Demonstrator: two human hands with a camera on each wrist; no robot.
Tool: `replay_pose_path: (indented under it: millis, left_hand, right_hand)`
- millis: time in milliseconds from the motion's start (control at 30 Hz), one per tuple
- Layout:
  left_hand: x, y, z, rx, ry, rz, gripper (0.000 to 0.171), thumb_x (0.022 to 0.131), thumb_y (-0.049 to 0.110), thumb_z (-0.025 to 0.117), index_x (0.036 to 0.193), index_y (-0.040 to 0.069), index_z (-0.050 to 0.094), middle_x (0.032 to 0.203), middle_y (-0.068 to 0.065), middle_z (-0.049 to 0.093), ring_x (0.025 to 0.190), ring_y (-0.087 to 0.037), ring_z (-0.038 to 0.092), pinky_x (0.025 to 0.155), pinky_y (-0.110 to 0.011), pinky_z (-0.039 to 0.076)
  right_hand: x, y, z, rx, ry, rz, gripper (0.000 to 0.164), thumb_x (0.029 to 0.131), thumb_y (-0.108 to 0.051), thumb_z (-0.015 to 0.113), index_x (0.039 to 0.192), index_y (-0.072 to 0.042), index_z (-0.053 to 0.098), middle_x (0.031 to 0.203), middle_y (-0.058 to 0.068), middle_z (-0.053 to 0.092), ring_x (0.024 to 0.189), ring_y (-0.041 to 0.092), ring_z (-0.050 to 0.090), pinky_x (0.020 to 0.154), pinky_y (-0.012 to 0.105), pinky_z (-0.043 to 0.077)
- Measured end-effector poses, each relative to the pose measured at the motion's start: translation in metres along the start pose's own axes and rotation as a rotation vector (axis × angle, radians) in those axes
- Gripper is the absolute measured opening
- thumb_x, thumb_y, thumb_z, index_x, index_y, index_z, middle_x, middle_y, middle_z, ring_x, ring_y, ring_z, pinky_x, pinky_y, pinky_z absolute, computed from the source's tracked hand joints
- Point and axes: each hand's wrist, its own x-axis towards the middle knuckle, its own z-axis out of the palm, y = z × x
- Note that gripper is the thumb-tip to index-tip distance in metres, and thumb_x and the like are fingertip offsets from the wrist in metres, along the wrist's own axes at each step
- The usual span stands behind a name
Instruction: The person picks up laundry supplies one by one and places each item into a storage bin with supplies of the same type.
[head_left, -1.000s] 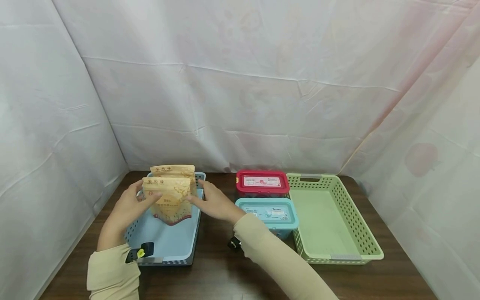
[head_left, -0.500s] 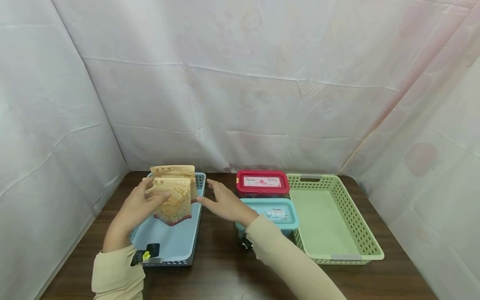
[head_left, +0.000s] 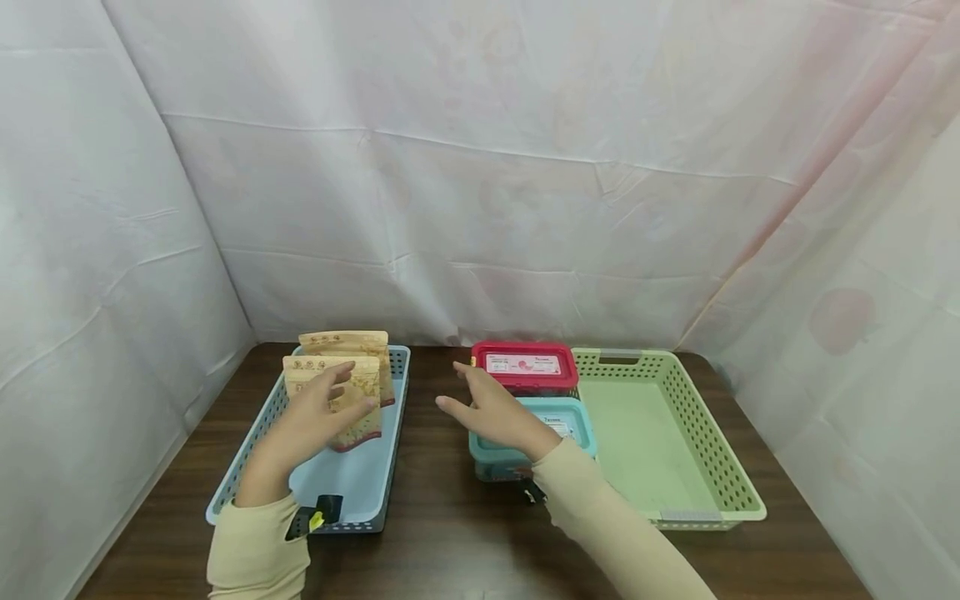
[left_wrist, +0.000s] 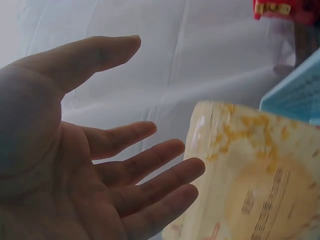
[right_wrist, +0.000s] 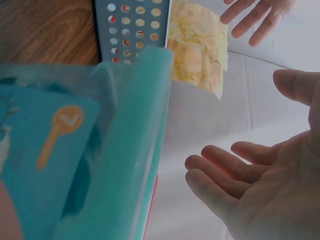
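Note:
Two tan printed pouches stand one behind the other in a blue basket (head_left: 356, 487) on the left: a front pouch (head_left: 369, 377) and a rear pouch (head_left: 345, 340). My left hand (head_left: 309, 427) is over the basket, partly covering the front pouch in the head view. Its fingers are spread and grasp nothing; whether they touch the front pouch (left_wrist: 265, 185) is unclear in the left wrist view. Relaxed and holding nothing, my right hand (head_left: 498, 412) is above the left part of a teal-lidded box (head_left: 562, 408), which also fills the left of the right wrist view.
Behind the teal-lidded box is a red-lidded box (head_left: 525, 367). A light green basket (head_left: 637, 450) stands to their right on the dark wooden table (head_left: 442, 517). Pale fabric (head_left: 480, 192) encloses the table at the back and sides.
Both hands have drawn away from the pouch sides and moved right, the right hand now over the teal-lidded box. The pouches stay where they stood in the blue basket.

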Motion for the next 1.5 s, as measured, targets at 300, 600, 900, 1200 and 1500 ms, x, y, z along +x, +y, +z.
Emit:
replay_pose_path:
  millis: [300, 600, 900, 1200, 1500]
  left_hand:
    - [0.002, 0.011, 0.021, 0.047, -0.03, 0.068, 0.08, 0.095, 0.048, 0.066, 0.151, -0.001, 0.037, 0.152, -0.026, 0.039, 0.136, -0.046, 0.04, 0.097, -0.06, 0.046]
    - [0.004, 0.026, 0.037, 0.025, -0.071, 0.09, 0.079, 0.093, 0.049, 0.068, 0.151, 0.003, 0.04, 0.15, -0.025, 0.041, 0.128, -0.041, 0.051, 0.09, -0.054, 0.053]
    - [0.01, 0.038, 0.059, 0.074, -0.067, 0.147, 0.072, 0.093, 0.045, 0.07, 0.148, 0.004, 0.047, 0.147, -0.018, 0.048, 0.136, -0.038, 0.044, 0.105, -0.059, 0.04]
    - [0.017, 0.045, 0.089, -0.01, -0.07, 0.135, 0.064, 0.093, 0.038, 0.072, 0.144, 0.005, 0.052, 0.141, -0.012, 0.054, 0.126, -0.034, 0.054, 0.1, -0.054, 0.046]
    - [0.026, 0.048, 0.114, -0.057, -0.061, 0.156, 0.058, 0.094, 0.035, 0.071, 0.142, 0.006, 0.055, 0.138, -0.011, 0.056, 0.121, -0.03, 0.058, 0.097, -0.05, 0.05]
  right_hand:
    - [-0.018, 0.015, -0.008, -0.052, 0.001, 0.019, 0.087, 0.094, -0.058, 0.06, 0.159, -0.011, 0.027, 0.158, 0.004, 0.034, 0.142, 0.022, 0.034, 0.109, 0.051, 0.04]
    - [-0.04, 0.028, -0.019, -0.148, 0.036, 0.054, 0.081, 0.095, -0.049, 0.065, 0.157, -0.01, 0.031, 0.153, 0.007, 0.04, 0.139, 0.025, 0.037, 0.106, 0.053, 0.043]
    - [-0.055, 0.038, -0.024, -0.206, 0.098, 0.049, 0.077, 0.095, -0.042, 0.068, 0.154, -0.006, 0.036, 0.15, 0.01, 0.044, 0.137, 0.029, 0.04, 0.105, 0.056, 0.042]
    - [-0.069, 0.053, -0.047, -0.225, 0.147, 0.044, 0.072, 0.099, -0.035, 0.064, 0.154, 0.0, 0.034, 0.149, 0.018, 0.046, 0.137, 0.035, 0.042, 0.107, 0.057, 0.04]
    - [-0.082, 0.076, -0.068, -0.225, 0.167, 0.067, 0.066, 0.101, -0.031, 0.061, 0.149, 0.008, 0.037, 0.147, 0.024, 0.046, 0.137, 0.04, 0.043, 0.108, 0.059, 0.037]
